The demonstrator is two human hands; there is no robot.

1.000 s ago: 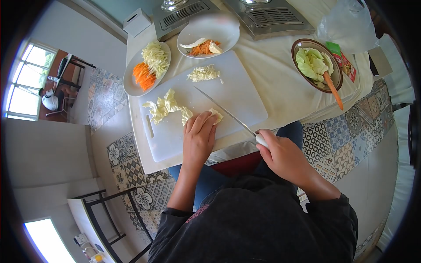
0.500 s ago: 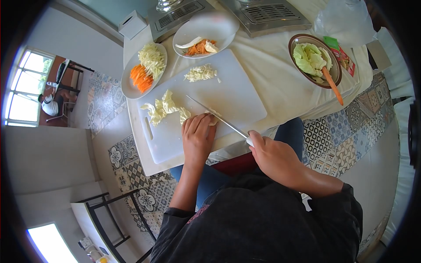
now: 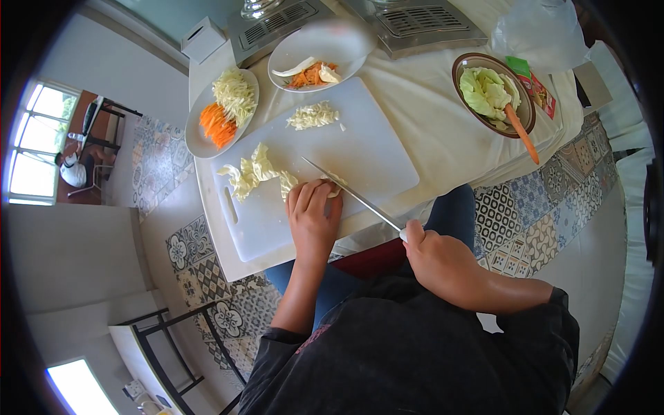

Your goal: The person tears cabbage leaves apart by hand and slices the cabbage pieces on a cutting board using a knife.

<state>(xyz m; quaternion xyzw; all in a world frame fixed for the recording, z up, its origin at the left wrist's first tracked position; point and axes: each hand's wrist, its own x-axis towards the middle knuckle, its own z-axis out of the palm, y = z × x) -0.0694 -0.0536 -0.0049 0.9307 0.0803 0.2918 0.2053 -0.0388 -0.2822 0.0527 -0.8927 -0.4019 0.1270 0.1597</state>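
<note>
My right hand [image 3: 439, 259] is wrapped round the white handle of a long knife [image 3: 363, 200]. Its blade slants across the white cutting board [image 3: 377, 155], right beside the fingertips of my left hand [image 3: 313, 214]. Those fingers are curled and press a piece of cabbage [image 3: 337, 182] to the board; most of that piece is hidden. Loose cabbage leaves [image 3: 256, 171] lie just left of my left hand. Farther up the board sits a small pile of chopped cabbage [image 3: 313, 115].
A plate [image 3: 197, 143] of shredded cabbage and carrot stands at the left. Behind the board is a plate [image 3: 280, 52] with carrot shreds and cabbage scraps. At the right, a brown-rimmed bowl [image 3: 456, 72] holds cabbage leaves and a carrot [image 3: 523, 137]. Metal stoves [image 3: 422, 31] stand at the back.
My right hand has drawn the knife slightly back toward my body and to the right. My left hand stays on the cabbage. The whole view has shifted a little.
</note>
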